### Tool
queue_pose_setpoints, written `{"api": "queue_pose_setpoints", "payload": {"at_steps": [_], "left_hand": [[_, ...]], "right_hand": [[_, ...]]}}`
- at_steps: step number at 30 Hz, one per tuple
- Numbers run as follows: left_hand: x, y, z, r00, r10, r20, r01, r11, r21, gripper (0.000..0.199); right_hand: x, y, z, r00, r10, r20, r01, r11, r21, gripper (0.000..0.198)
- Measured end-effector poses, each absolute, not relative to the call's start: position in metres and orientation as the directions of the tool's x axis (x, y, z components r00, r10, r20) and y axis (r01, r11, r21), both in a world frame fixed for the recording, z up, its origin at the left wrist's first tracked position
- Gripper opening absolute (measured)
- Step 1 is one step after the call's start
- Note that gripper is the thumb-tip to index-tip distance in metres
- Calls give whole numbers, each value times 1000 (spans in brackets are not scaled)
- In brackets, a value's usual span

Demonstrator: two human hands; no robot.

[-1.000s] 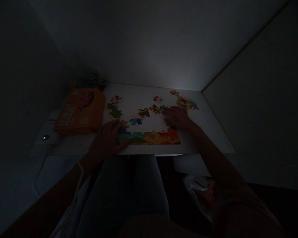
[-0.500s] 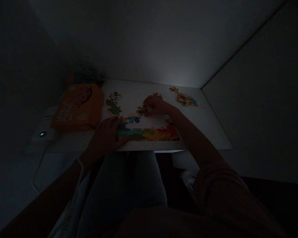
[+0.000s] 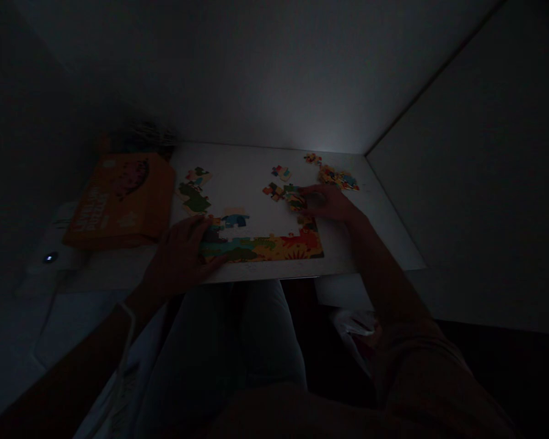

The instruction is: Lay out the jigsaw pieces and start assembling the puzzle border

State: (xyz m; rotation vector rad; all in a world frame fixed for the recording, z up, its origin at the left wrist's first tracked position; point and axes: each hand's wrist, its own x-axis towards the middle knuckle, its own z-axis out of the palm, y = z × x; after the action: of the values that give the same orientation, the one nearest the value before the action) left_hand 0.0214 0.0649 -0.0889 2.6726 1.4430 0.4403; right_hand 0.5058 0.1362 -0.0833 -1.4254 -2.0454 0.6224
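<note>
Puzzle pieces, colourful flat cardboard [image 3: 286, 194]: light, bendable, I'd pinch edges. My right hand [image 3: 327, 203] pinches one; left hand [image 3: 180, 256] spread flat on assembled strip [image 3: 268, 247], tabletop's near edge.

Left edge: the orange cardboard puzzle box [image 3: 119, 201] blocks it.
Near edge: the joined strip of colourful puzzle pieces [image 3: 263, 247] lies along it, with the left hand [image 3: 180, 256] on its left end.
Middle: bare white table [image 3: 247, 183], open to a hand.
Far right corner: a heap of loose colourful pieces [image 3: 338, 178]; the right hand [image 3: 327, 202] sits just beside it.
Back and right: walls close in.
</note>
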Motion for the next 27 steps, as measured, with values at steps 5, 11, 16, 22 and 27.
{"api": "queue_pose_setpoints", "payload": {"at_steps": [5,11,16,22,27], "left_hand": [[22,65,-87,510,836,203,813,-546,204,86],[23,64,-83,490,850,194,818,-525,235,83],[22,64,-86,497,844,203,816,-534,223,86],[21,65,-87,506,840,197,819,-540,195,84],[20,66,-86,515,836,188,816,-546,191,85]], "right_hand": [[468,145,-82,-396,904,160,735,417,-535,53],[416,161,-78,-444,888,116,738,436,-515,58],[449,158,-64,-412,869,276,642,491,-589,54],[525,136,-81,-360,890,281,671,456,-584,55],[529,133,-97,-381,901,208,663,423,-617,58]]}}
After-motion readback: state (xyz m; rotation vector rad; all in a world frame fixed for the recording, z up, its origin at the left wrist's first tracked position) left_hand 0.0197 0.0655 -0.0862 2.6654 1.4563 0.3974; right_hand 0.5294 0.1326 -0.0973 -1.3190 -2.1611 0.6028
